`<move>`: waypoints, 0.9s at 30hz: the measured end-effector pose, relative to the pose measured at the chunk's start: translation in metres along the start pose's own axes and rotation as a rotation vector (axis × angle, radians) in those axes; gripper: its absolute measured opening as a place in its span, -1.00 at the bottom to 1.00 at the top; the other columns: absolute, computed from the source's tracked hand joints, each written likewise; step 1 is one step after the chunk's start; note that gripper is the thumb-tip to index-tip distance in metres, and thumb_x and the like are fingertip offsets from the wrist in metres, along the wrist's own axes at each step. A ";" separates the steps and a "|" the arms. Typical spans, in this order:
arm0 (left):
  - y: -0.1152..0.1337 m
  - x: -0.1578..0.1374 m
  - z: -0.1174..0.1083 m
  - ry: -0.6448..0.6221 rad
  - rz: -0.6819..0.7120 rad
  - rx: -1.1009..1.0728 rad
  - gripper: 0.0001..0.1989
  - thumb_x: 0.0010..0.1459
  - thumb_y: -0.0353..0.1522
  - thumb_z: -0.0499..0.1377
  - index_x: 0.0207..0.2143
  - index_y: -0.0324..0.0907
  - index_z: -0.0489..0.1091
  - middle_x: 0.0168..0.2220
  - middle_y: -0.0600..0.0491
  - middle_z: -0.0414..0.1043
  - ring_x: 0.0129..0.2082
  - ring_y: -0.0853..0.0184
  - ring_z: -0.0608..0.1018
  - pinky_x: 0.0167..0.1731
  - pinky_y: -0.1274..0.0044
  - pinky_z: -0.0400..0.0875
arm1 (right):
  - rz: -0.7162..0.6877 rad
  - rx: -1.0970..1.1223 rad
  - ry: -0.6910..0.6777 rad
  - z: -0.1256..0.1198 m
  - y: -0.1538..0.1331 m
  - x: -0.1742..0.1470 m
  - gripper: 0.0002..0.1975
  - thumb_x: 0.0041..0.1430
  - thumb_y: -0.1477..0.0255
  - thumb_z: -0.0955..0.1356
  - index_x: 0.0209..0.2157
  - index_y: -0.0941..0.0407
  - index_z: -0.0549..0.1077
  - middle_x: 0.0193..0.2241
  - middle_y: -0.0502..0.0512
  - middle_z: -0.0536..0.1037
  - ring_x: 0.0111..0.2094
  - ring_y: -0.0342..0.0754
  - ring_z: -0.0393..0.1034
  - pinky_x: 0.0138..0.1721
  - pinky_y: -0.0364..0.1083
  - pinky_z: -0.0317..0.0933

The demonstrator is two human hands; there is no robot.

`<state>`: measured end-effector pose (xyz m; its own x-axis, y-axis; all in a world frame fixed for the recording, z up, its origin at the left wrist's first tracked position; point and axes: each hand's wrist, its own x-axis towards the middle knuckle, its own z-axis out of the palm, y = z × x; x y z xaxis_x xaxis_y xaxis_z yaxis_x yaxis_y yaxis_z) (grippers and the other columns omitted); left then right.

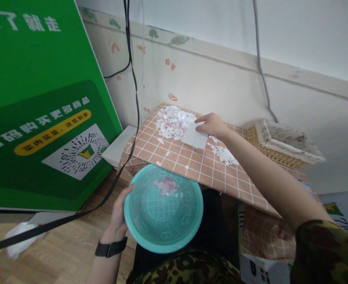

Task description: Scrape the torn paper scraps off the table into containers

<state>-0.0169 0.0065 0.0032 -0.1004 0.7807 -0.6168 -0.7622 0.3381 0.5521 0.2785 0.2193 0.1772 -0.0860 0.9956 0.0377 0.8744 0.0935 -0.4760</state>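
My left hand [121, 208] grips the rim of a teal plastic colander [163, 238], which is held below the table's front edge. A small clump of white and pinkish paper scraps [167, 186] lies inside it, toward the far side. Over the table, my right hand [213, 125] pinches a white sheet of card [194, 136], its thumb and fingers on the upper right part. The card stands against the right side of a large heap of paper scraps [174, 122]. A smaller pile of scraps [225, 154] lies under my right forearm.
A brown checked cloth covers the table [197, 169], with a few loose scraps on it. At its right end stands a lined wicker basket [280, 144]. A big green sign [43, 98] rises on the left. A black strap [137, 106] hangs between sign and table.
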 end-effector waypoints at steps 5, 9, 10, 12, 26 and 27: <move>0.001 0.000 0.001 -0.009 -0.011 -0.005 -0.75 -0.23 -0.34 0.45 -0.45 -0.27 0.57 -0.53 0.05 0.57 -0.57 0.35 0.53 -0.50 0.56 0.47 | 0.163 0.085 -0.026 -0.005 0.011 0.006 -0.54 -0.15 0.58 0.43 -0.11 0.25 0.62 -0.53 0.14 0.53 -0.57 -0.06 0.38 -0.57 -0.09 0.27; 0.001 -0.001 0.002 -0.023 0.007 0.002 -0.74 -0.22 -0.33 0.44 -0.42 -0.26 0.57 -0.52 0.05 0.57 -0.57 0.35 0.53 -0.50 0.55 0.46 | 0.244 0.079 -0.051 -0.019 0.020 0.005 -0.60 -0.15 0.62 0.44 -0.17 0.28 0.62 -0.47 0.16 0.55 -0.53 -0.07 0.39 -0.58 -0.12 0.30; 0.001 0.000 0.001 -0.022 0.013 0.001 -0.75 -0.21 -0.33 0.44 -0.42 -0.26 0.57 -0.52 0.05 0.57 -0.57 0.35 0.53 -0.49 0.56 0.46 | 0.250 0.058 -0.072 -0.024 0.022 0.004 -0.61 -0.15 0.63 0.44 -0.18 0.28 0.63 -0.46 0.17 0.56 -0.52 -0.08 0.39 -0.57 -0.12 0.30; 0.001 0.000 0.001 -0.026 0.010 0.000 -0.75 -0.20 -0.33 0.44 -0.42 -0.26 0.57 -0.51 0.05 0.58 -0.56 0.35 0.54 -0.48 0.56 0.47 | 0.243 -0.001 -0.118 -0.034 0.024 0.002 -0.62 -0.13 0.62 0.44 -0.18 0.27 0.63 -0.45 0.17 0.57 -0.51 -0.07 0.40 -0.55 -0.10 0.32; 0.002 -0.003 0.003 -0.016 -0.015 -0.008 -0.78 -0.19 -0.35 0.43 -0.44 -0.26 0.56 -0.52 0.06 0.56 -0.55 0.34 0.54 -0.47 0.54 0.46 | -0.233 -0.434 0.224 0.045 0.018 -0.118 -0.46 0.30 0.39 0.15 0.28 0.13 0.28 -0.39 0.20 0.64 -0.47 0.01 0.49 -0.38 -0.05 0.27; 0.002 -0.003 0.002 -0.016 -0.015 -0.007 -0.79 -0.18 -0.35 0.43 -0.44 -0.26 0.56 -0.52 0.06 0.56 -0.55 0.34 0.54 -0.47 0.54 0.46 | -0.212 -0.429 0.241 0.050 0.024 -0.121 -0.45 0.31 0.38 0.14 0.29 0.13 0.25 -0.39 0.20 0.64 -0.47 0.02 0.48 -0.40 -0.06 0.25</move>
<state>-0.0166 0.0061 0.0076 -0.0786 0.7838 -0.6160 -0.7680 0.3464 0.5387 0.2855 0.1003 0.1171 -0.2139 0.9234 0.3189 0.9707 0.2375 -0.0365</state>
